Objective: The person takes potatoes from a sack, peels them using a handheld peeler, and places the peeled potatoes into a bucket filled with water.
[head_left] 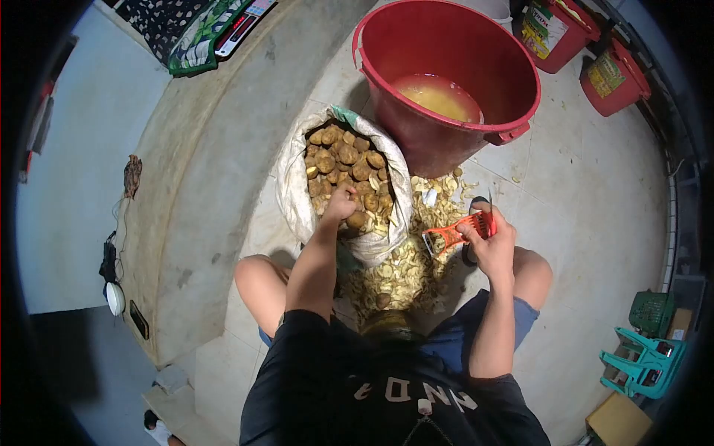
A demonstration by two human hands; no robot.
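Observation:
My left hand (341,205) reaches into a white woven sack (287,178) full of brown potatoes (348,154). Its fingers are curled down among the potatoes; whether they grip one is hidden. In my right hand (494,241) is an orange peeler (454,233), held with its wide end toward the sack. A thin dark blade (491,199) sticks up by the same fingers, and I cannot tell which tool it belongs to. Pale peelings (394,275) are heaped on the floor between my legs, below both hands.
A big red tub (454,137) with cloudy yellowish liquid stands beyond the sack. Smaller red buckets (554,33) are at the far right. A concrete ledge (201,178) runs along the left, with a digital scale (242,30) on top. Teal stools (643,364) lie at the right.

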